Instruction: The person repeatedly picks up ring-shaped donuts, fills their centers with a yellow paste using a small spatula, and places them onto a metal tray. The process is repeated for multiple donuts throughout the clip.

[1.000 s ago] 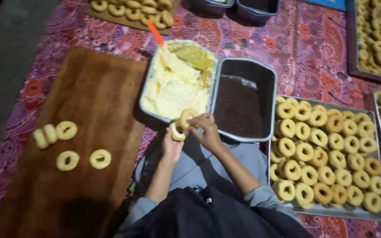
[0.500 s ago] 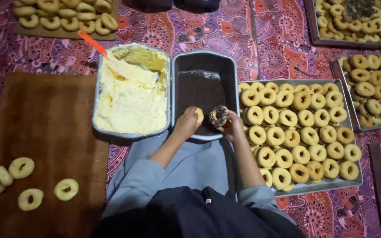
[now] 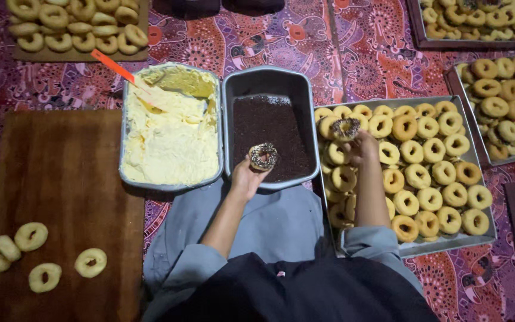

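1. Nearest you, your left hand (image 3: 247, 177) is closed lightly around a sprinkled ring (image 3: 263, 156) — fingers under and beside it, coated face up. It sits at the near edge of the sprinkle pan (image 3: 268, 77), over the dark sprinkles.
2. The ring is round, so it has no long axis to speak of; its flat face points up toward you, hole vertical.
3. To the right, your right hand (image 3: 362, 147) pinches a second sprinkled ring (image 3: 345, 127) by its near rim, coated face up too, over the left end of the tray of plain rings (image 3: 478, 238).
4. That tray lies right of both rings, so your right hand is the nearer one to it.
5. Left of the sprinkle pan, touching it, stands the cream pan (image 3: 171, 186) with an orange-handled spatula (image 3: 113, 67).
6. Farther left, the wooden board (image 3: 61, 167) carries four plain rings.
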